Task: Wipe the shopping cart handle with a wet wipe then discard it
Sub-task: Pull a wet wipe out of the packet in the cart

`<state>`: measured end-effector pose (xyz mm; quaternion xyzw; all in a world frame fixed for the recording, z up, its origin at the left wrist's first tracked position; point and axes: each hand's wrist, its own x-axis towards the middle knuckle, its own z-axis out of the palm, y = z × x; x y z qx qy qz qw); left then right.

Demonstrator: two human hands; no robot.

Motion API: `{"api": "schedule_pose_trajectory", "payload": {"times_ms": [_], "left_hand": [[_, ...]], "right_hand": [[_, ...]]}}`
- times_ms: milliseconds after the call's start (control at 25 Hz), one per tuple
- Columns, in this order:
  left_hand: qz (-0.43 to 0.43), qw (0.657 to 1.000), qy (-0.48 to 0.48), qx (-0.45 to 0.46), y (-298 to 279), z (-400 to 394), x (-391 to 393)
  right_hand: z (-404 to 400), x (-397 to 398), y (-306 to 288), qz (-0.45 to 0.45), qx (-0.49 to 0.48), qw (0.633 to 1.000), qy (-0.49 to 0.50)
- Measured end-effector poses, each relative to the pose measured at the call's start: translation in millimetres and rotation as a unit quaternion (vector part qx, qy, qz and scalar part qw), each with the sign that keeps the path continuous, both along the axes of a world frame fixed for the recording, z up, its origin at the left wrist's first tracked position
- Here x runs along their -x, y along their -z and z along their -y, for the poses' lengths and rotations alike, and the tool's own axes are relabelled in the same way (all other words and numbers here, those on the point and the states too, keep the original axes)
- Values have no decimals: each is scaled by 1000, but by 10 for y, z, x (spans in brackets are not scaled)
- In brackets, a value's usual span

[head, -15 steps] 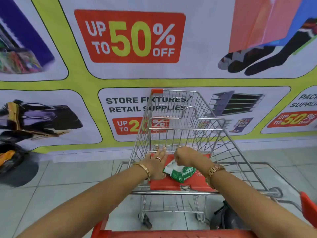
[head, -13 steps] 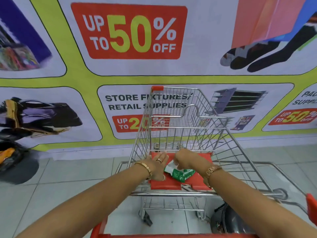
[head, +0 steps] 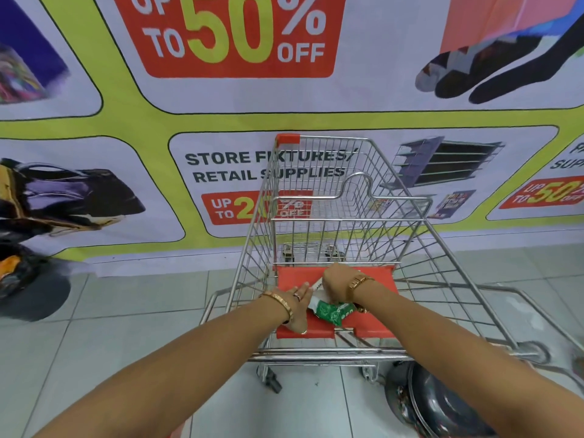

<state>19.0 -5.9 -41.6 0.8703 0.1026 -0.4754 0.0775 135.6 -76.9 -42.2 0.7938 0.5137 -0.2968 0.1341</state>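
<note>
Your right hand (head: 336, 284) pinches at the white top of the green wet-wipe pack (head: 333, 311); your left hand (head: 298, 306), fingers together, presses it flat on the red seat flap (head: 373, 330), centre frame. The pack is soft, light and slippery, so hold its edges. Since earlier, your view has dipped and both hands have closed in.

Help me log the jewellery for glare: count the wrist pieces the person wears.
2: a gold bangle on the left wrist, a gold watch on the right wrist. The left hand also bears rings; more may be hidden.
</note>
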Motion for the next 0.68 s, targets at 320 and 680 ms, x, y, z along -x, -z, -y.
{"api": "schedule_pose_trajectory", "payload": {"times_ms": [320,680], "left_hand": [[2,1000,4,-1,-16,25,-13],[24,1000,-8,7,-63,78,-18]], "right_hand": [[96,-201,-29,-37,-67,996,41],[424,-439,-223,-176,-249,917,256]]}}
